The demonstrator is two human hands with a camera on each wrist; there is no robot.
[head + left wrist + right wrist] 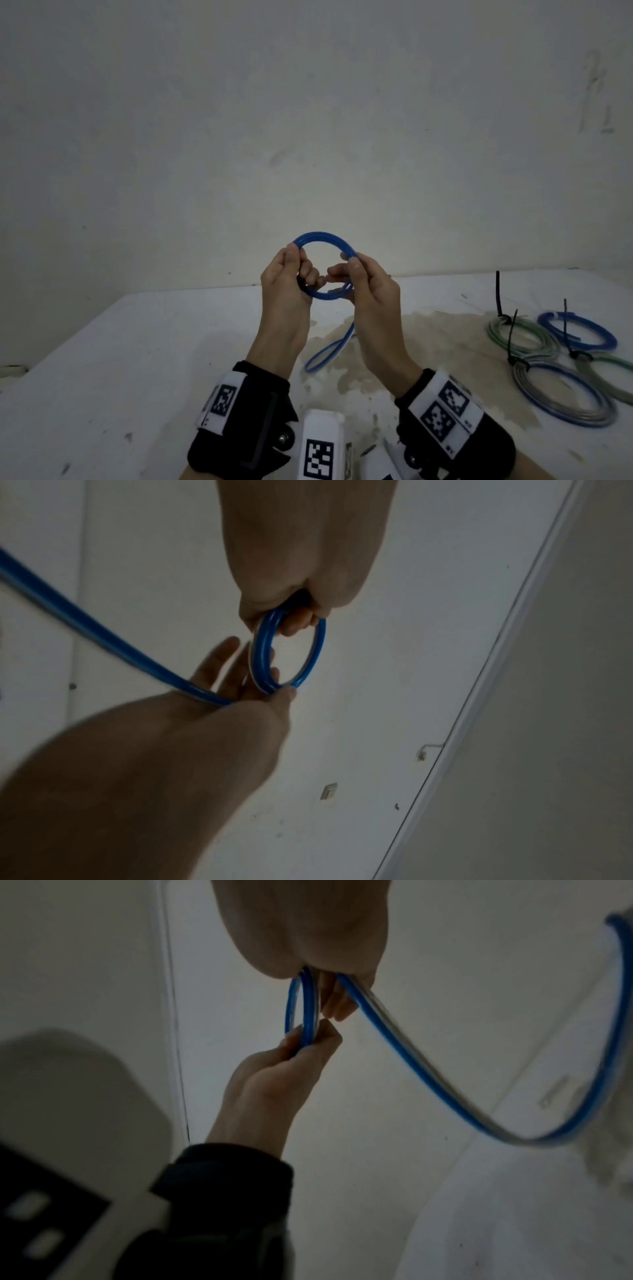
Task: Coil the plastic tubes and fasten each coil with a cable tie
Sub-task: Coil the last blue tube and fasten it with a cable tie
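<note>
Both hands are raised above a white tabletop (137, 359), holding a small ring of blue tube (325, 241) upright between them. On the ring's left side, the left hand (284, 277) has its thumb and curled fingers closed round the loops. On the ring's right side, the right hand (373, 284) pinches the loops between thumb and forefinger, its other fingers reaching loosely toward the ring's middle. From the right hand, the uncoiled tail of the blue tube (428, 1074) drops in a long curve down to the tabletop, where it lies in a loose bend just below the hands. Each wrist wears a black band carrying white blocks printed with square black-and-white markers.

Well apart, on the right side of the tabletop, lie several finished coils (561, 394) in blue, green and clear plastic, overlapping one another. Black cable ties (499, 294) bind them, their long tails sticking upward. A plain pale wall stands behind the tabletop.
</note>
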